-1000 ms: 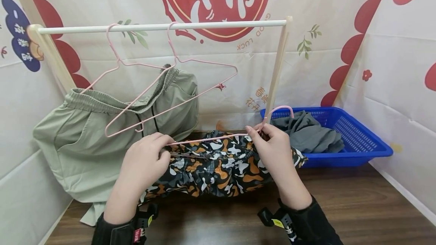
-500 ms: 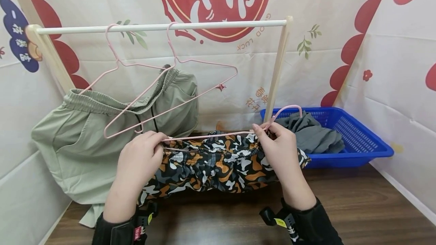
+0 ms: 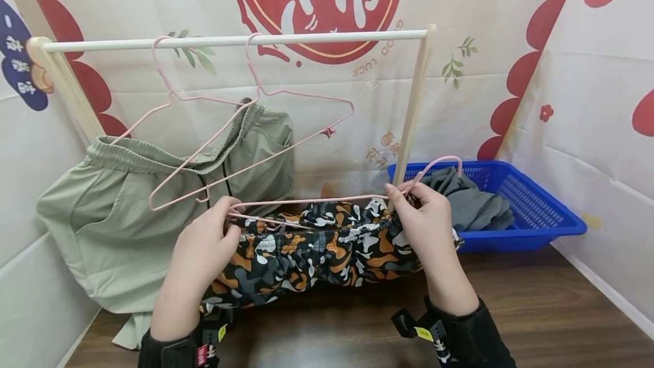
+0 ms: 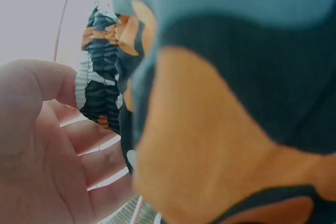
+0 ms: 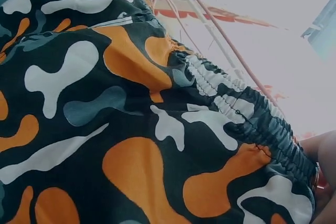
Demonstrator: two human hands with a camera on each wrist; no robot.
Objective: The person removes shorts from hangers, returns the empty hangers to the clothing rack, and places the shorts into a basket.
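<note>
Camouflage-print pants (image 3: 327, 254) with a gathered elastic waistband stretch between my hands above the table. My left hand (image 3: 206, 243) pinches the left end of the waistband. In the left wrist view its thumb (image 4: 58, 80) presses on the ribbed band. A pink hanger (image 3: 311, 201) lies along the waist opening, its left end beside my left fingers and its hook pointing right. My right hand (image 3: 426, 217) grips the hanger near its neck, together with the waistband's right end. Fabric fills much of the right wrist view; the pants' legs are hidden.
A white rail (image 3: 214, 43) on wooden posts carries two pink hangers. Green pants (image 3: 102, 214) hang at the left; the other hanger (image 3: 306, 149) has no garment visible on it. A blue basket (image 3: 549, 231) with grey cloth (image 3: 480, 209) stands right on the wooden table (image 3: 511, 288).
My left hand has moved left and slightly up with the waistband. My right hand and the hanger have shifted right. More of the waist opening and the hanger's left end shows.
</note>
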